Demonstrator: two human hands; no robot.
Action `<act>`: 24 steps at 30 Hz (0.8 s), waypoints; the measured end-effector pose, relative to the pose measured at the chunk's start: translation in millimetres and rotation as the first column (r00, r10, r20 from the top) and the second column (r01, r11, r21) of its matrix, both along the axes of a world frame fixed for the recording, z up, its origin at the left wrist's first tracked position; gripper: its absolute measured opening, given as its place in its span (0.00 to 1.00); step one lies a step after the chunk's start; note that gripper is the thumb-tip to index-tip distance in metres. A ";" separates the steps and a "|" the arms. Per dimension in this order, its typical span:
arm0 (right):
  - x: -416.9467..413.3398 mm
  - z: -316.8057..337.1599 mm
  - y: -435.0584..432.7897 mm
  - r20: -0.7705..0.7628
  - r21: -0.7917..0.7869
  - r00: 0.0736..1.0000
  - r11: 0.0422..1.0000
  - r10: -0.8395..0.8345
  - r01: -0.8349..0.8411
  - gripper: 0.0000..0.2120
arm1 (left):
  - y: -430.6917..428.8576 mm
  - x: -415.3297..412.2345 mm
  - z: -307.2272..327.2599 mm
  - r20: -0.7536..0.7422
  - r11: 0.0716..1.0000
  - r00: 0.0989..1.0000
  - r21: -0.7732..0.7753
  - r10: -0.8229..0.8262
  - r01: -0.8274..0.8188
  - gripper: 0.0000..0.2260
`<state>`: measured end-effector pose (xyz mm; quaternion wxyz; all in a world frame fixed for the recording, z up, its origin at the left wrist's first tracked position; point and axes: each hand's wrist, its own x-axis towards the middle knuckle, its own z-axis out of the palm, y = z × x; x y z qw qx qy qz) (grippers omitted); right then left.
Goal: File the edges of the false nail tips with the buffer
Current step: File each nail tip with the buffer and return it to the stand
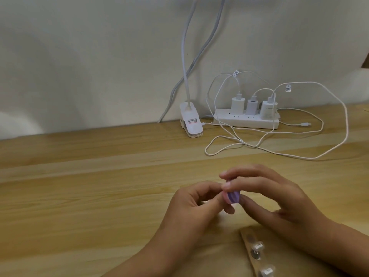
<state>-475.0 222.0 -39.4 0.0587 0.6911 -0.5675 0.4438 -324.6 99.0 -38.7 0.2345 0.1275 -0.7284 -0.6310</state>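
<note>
Buffer (232, 197), purple and pink, pinched in right grip (267, 196) above worktop (99, 196); left grip (189, 210) curled beside it, contents indiscernible

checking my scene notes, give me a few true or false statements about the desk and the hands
1. A pink and purple buffer block sits between the left hand and the right hand. True.
2. Three white chargers are plugged into the white power strip. True.
3. The white clip lamp base stands right of the power strip. False: it stands left of it.
4. The wooden strip of nail holders lies beside the power strip. False: it lies at the front of the wooden table.
</note>
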 end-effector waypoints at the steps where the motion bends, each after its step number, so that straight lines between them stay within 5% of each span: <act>1: -2.0 -0.7 -0.1 0.014 0.001 1.000 1.000 0.000 0.000 0.12 | 0.1 -0.3 -0.4 0.002 1.000 1.000 -0.001 0.004 -0.004 0.06; 6: -6.5 -2.3 -3.9 0.278 0.030 0.960 0.999 0.029 -0.039 0.14 | 0.3 0.0 -0.8 0.025 1.000 1.000 0.005 -0.004 0.004 0.07; 24: -4.0 2.9 -0.5 0.160 0.078 0.987 0.997 -0.026 0.014 0.12 | 1.8 -0.2 -3.3 0.036 0.997 0.999 -0.078 -0.007 0.010 0.05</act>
